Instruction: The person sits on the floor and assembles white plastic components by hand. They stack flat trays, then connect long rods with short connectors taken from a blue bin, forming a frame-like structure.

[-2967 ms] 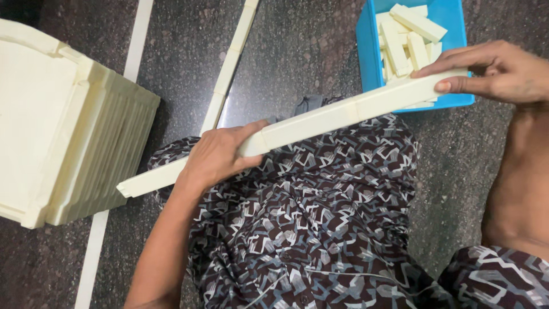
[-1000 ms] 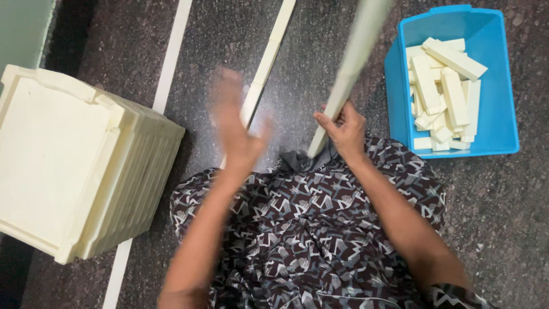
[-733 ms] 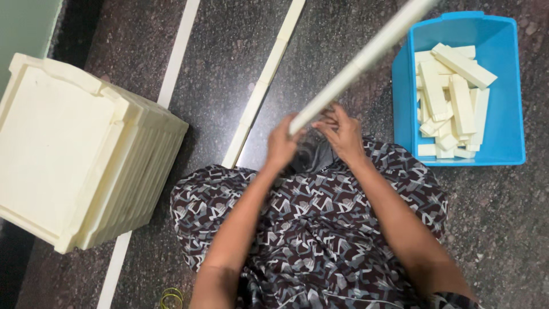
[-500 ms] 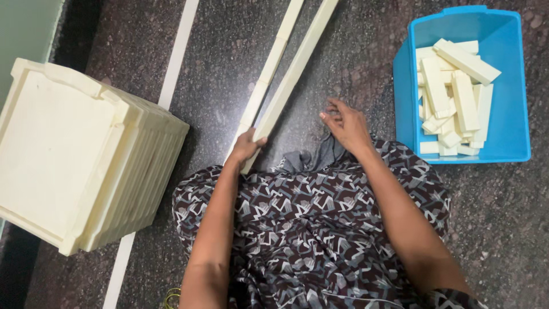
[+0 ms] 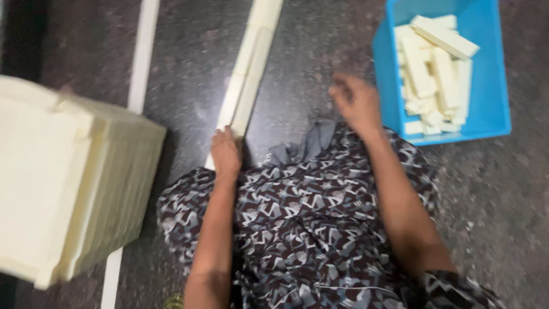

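Note:
Two long cream strips point(image 5: 247, 74) made of joined blocks lie side by side on the dark stone floor, running away from me. My left hand point(image 5: 225, 151) rests on their near ends, fingers flat against them. Over the floor, to the left of the blue bin point(image 5: 496, 86), my right hand point(image 5: 355, 102) hovers blurred with fingers loosely curled and nothing in it. The bin holds several short cream blocks point(image 5: 434, 63).
A large cream ribbed plastic crate point(image 5: 63, 177) lies at the left. A white floor line point(image 5: 140, 63) runs past it. My patterned lap point(image 5: 309, 223) fills the lower middle.
The long strip I held with both hands was swung upright, then laid down beside the other strip. My right hand let go and drifted towards the bin; the left pushed the strip's end in.

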